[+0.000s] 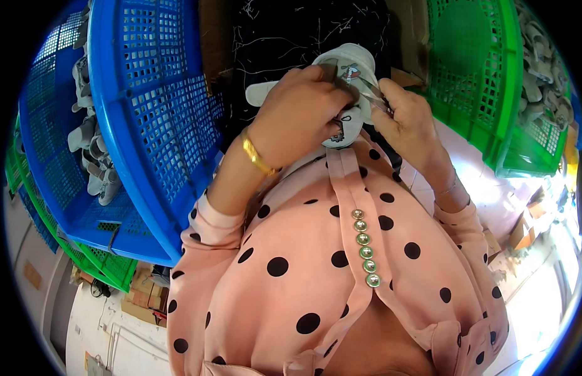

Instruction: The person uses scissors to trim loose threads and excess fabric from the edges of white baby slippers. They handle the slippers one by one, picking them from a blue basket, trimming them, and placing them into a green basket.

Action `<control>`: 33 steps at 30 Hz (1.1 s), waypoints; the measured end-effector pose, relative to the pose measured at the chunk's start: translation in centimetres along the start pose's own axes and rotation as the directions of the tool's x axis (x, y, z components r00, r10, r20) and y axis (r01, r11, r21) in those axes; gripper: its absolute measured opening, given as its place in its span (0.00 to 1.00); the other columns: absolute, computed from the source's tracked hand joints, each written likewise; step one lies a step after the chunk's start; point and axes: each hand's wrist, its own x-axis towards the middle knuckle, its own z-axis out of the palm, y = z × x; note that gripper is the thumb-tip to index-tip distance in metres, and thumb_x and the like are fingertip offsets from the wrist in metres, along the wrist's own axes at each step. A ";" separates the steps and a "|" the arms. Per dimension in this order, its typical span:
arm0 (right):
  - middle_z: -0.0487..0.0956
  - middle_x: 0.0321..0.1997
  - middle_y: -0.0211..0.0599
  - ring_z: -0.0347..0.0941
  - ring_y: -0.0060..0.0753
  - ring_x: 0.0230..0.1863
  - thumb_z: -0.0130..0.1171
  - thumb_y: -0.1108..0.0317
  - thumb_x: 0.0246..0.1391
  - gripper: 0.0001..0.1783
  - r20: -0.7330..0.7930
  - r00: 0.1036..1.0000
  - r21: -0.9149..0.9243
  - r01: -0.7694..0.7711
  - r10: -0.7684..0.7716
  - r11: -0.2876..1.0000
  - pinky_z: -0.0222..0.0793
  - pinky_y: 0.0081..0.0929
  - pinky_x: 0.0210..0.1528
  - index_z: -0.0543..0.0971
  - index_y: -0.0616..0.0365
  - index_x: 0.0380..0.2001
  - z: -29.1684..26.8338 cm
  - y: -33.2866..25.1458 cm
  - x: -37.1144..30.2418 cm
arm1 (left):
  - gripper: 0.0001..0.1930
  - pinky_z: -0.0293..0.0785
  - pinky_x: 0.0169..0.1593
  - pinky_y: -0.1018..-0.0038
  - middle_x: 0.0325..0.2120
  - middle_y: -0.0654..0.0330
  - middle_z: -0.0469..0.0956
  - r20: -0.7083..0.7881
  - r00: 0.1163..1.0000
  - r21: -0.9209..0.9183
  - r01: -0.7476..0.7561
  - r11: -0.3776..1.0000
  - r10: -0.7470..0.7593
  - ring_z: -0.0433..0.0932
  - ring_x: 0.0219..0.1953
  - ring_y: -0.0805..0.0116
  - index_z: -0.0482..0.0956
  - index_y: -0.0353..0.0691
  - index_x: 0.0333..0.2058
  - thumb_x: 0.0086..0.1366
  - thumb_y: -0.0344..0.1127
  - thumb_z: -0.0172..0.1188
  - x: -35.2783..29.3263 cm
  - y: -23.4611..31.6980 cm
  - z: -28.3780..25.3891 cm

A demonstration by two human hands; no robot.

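A small white shoe [361,55] with a dark drawing on its toe and a coloured print inside is held over my lap. My left hand [306,103], a gold bracelet at its wrist, has its fingers curled over the shoe's left side and opening. My right hand [406,119] is closed at the shoe's right side around a slim grey metal tool [373,94] that looks like thread snips. Its blades lie against the shoe's edge; their tips are hard to make out. Beside my left hand, a white rounded piece [258,94], perhaps another shoe, pokes out, mostly hidden.
Black cloth [278,37] strewn with loose white threads covers my lap. A blue plastic crate [159,94] with white shoes [93,150] beyond its near wall stands close on the left. On the right, a green crate [472,81] stands by more pale shoes [541,69].
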 end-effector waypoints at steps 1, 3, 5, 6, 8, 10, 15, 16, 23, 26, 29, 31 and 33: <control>0.70 0.19 0.49 0.66 0.50 0.20 0.55 0.71 0.53 0.07 -0.001 0.999 -0.021 0.041 -0.041 0.999 0.63 0.34 0.24 0.70 0.63 0.29 0.2 0.4 0.0 | 0.18 0.70 0.44 0.64 0.31 0.59 0.80 0.012 1.000 -0.022 -0.008 1.000 0.008 0.74 0.36 0.57 0.81 0.41 0.39 0.45 0.33 0.69 0.4 -0.5 0.3; 0.71 0.19 0.45 0.69 0.42 0.19 0.54 0.70 0.55 0.07 -0.002 0.998 0.203 -0.065 0.067 0.977 0.64 0.30 0.24 0.71 0.63 0.32 0.8 1.4 -0.2 | 0.18 0.69 0.45 0.65 0.29 0.59 0.80 0.071 0.997 -0.093 -0.010 0.996 0.016 0.74 0.36 0.57 0.81 0.40 0.39 0.46 0.33 0.68 1.0 -1.2 0.6; 0.71 0.18 0.41 0.70 0.32 0.19 0.54 0.69 0.58 0.08 0.016 0.987 0.379 -0.152 0.158 0.913 0.65 0.25 0.24 0.72 0.64 0.34 1.5 2.1 -0.5 | 0.18 0.69 0.45 0.65 0.28 0.59 0.80 0.085 0.996 -0.126 -0.010 0.992 0.020 0.74 0.36 0.58 0.81 0.40 0.39 0.46 0.33 0.67 1.1 -1.4 1.1; 0.72 0.18 0.38 0.70 0.26 0.19 0.53 0.68 0.59 0.09 0.029 0.980 0.445 -0.188 0.195 0.876 0.65 0.23 0.24 0.73 0.65 0.35 2.0 2.3 -0.7 | 0.17 0.69 0.44 0.65 0.28 0.59 0.80 0.070 0.997 -0.122 -0.011 0.992 0.020 0.75 0.35 0.58 0.81 0.39 0.38 0.46 0.33 0.67 1.0 -1.4 1.4; 0.72 0.19 0.34 0.69 0.18 0.19 0.52 0.68 0.61 0.10 0.044 0.973 0.513 -0.218 0.229 0.830 0.66 0.19 0.24 0.73 0.65 0.37 2.5 2.6 -0.7 | 0.17 0.69 0.42 0.66 0.27 0.59 0.80 0.046 0.999 -0.150 0.016 0.988 -0.009 0.75 0.34 0.58 0.81 0.38 0.37 0.45 0.32 0.66 0.9 -1.2 1.9; 0.72 0.19 0.31 0.68 0.13 0.19 0.52 0.67 0.62 0.11 0.044 0.974 0.524 -0.212 0.222 0.825 0.65 0.17 0.24 0.73 0.66 0.37 2.8 2.8 -0.8 | 0.16 0.69 0.40 0.66 0.27 0.59 0.80 0.032 0.997 -0.214 0.071 0.974 -0.066 0.75 0.33 0.57 0.81 0.38 0.37 0.46 0.32 0.65 0.7 -1.1 2.3; 0.71 0.19 0.38 0.66 0.22 0.19 0.52 0.68 0.61 0.10 0.004 0.988 0.438 -0.140 0.154 0.888 0.65 0.22 0.25 0.73 0.67 0.37 2.9 3.0 -0.8 | 0.14 0.72 0.40 0.65 0.29 0.61 0.78 0.032 0.999 -0.158 0.047 0.986 -0.042 0.76 0.35 0.57 0.81 0.39 0.34 0.45 0.31 0.66 0.9 -1.5 3.2; 0.70 0.19 0.40 0.65 0.24 0.20 0.52 0.68 0.60 0.10 -0.017 0.993 0.388 -0.103 0.119 0.916 0.64 0.23 0.25 0.72 0.67 0.37 2.8 3.1 -0.7 | 0.14 0.72 0.40 0.65 0.30 0.61 0.78 0.051 0.997 -0.143 0.060 0.988 -0.053 0.77 0.36 0.57 0.81 0.40 0.34 0.45 0.30 0.67 1.0 -1.5 3.1; 0.69 0.20 0.44 0.64 0.28 0.20 0.52 0.67 0.59 0.11 0.059 0.989 0.396 -0.149 0.137 0.906 0.65 0.26 0.26 0.72 0.67 0.37 2.4 3.3 0.4 | 0.16 0.76 0.41 0.67 0.38 0.62 0.75 -0.096 0.993 0.021 0.069 0.997 -0.067 0.76 0.44 0.60 0.79 0.42 0.34 0.44 0.32 0.71 1.4 -1.0 3.1; 0.70 0.20 0.44 0.65 0.28 0.20 0.52 0.67 0.58 0.12 0.033 0.993 0.391 -0.115 0.111 0.913 0.65 0.27 0.27 0.72 0.67 0.38 2.6 2.8 0.4 | 0.16 0.76 0.39 0.68 0.38 0.63 0.75 -0.107 0.985 0.089 0.145 0.985 -0.135 0.76 0.43 0.60 0.78 0.43 0.34 0.44 0.34 0.71 1.2 -0.6 3.7; 0.70 0.20 0.45 0.66 0.31 0.20 0.53 0.67 0.58 0.11 -0.038 0.995 0.353 -0.070 0.089 0.933 0.65 0.26 0.26 0.72 0.67 0.37 2.7 2.8 0.2 | 0.15 0.76 0.38 0.68 0.38 0.63 0.75 -0.154 0.977 0.109 0.167 0.980 -0.149 0.76 0.43 0.60 0.77 0.43 0.33 0.45 0.34 0.71 0.6 0.0 4.1; 0.70 0.20 0.46 0.67 0.33 0.19 0.54 0.68 0.57 0.11 -0.054 0.996 0.325 -0.055 0.076 0.944 0.65 0.26 0.25 0.72 0.66 0.37 2.7 2.8 0.1 | 0.14 0.75 0.39 0.68 0.38 0.64 0.75 -0.230 0.969 0.116 0.123 0.986 -0.094 0.76 0.43 0.60 0.77 0.43 0.33 0.46 0.33 0.70 0.3 0.2 3.9; 0.69 0.19 0.47 0.67 0.35 0.19 0.55 0.68 0.57 0.11 -0.063 0.993 0.295 -0.073 0.095 0.953 0.64 0.26 0.25 0.73 0.66 0.37 2.8 3.5 -0.1 | 0.13 0.74 0.42 0.67 0.39 0.65 0.76 -0.303 0.953 0.148 0.030 0.989 0.017 0.76 0.42 0.60 0.77 0.44 0.32 0.46 0.32 0.68 0.4 -0.5 3.1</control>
